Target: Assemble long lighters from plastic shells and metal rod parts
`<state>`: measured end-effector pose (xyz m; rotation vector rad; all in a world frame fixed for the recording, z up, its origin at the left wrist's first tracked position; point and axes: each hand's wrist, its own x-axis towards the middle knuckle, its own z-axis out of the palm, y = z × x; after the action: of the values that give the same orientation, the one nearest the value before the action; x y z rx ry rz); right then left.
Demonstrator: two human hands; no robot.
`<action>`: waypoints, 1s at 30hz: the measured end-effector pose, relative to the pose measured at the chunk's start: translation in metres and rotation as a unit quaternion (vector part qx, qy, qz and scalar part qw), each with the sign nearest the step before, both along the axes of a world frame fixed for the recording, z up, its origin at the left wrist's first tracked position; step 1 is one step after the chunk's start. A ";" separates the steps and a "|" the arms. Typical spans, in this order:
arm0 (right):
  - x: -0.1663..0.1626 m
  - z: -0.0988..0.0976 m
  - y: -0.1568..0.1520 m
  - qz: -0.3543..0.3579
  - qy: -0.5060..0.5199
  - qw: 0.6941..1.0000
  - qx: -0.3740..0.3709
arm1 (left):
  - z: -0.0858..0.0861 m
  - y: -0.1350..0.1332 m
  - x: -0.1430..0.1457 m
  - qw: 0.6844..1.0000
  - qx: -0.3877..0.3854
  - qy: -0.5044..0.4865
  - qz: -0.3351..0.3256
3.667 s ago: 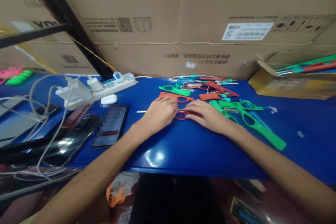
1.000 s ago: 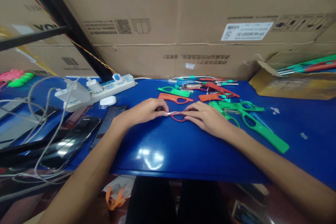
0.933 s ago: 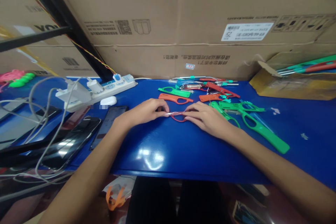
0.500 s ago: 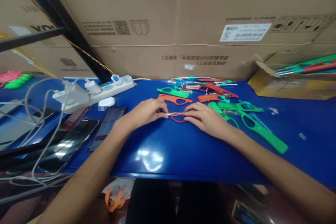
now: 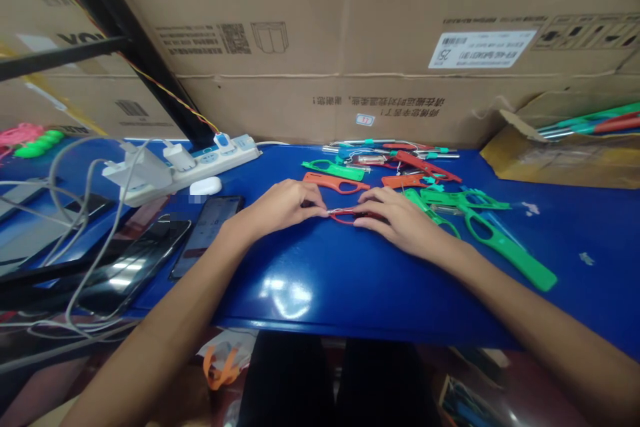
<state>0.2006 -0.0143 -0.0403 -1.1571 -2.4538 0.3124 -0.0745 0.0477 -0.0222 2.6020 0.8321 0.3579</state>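
Observation:
Both my hands rest on the blue table (image 5: 320,280) with their fingertips meeting over a red plastic handle piece (image 5: 344,216). My left hand (image 5: 285,205) is curled, its fingertips pinching a thin metal pin (image 5: 334,211) at the piece's left end. My right hand (image 5: 395,217) lies over the right part of the red piece, fingers pressed on it. Most of the piece is hidden under my right hand.
Green and orange plastic handle pieces (image 5: 480,227) and metal rods lie heaped behind and right of my hands. A white power strip (image 5: 190,163) with chargers and cables, and several phones (image 5: 207,233), occupy the left. Cardboard boxes (image 5: 350,47) wall the back; an open box (image 5: 565,153) stands right.
My left hand has slid left off the red piece and now pinches a metal pin at its end. The right hand stays on the piece. The view has shifted slightly.

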 end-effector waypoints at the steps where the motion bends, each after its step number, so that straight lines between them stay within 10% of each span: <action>1: 0.000 0.000 0.000 0.004 0.002 1.000 0.000 | 0.000 0.000 0.001 1.000 0.000 0.002 0.006; 12: -0.004 0.003 -0.001 -0.006 0.012 1.000 0.000 | 0.001 -0.005 0.005 0.998 0.010 0.000 -0.064; 30: -0.005 0.001 -0.004 -0.086 0.006 0.996 0.015 | 0.000 -0.012 0.016 0.998 0.018 0.059 -0.001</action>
<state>0.1959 -0.0188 -0.0395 -1.3390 -2.3207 0.2295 -0.0585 0.0356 -0.0218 2.6778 0.8708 0.2222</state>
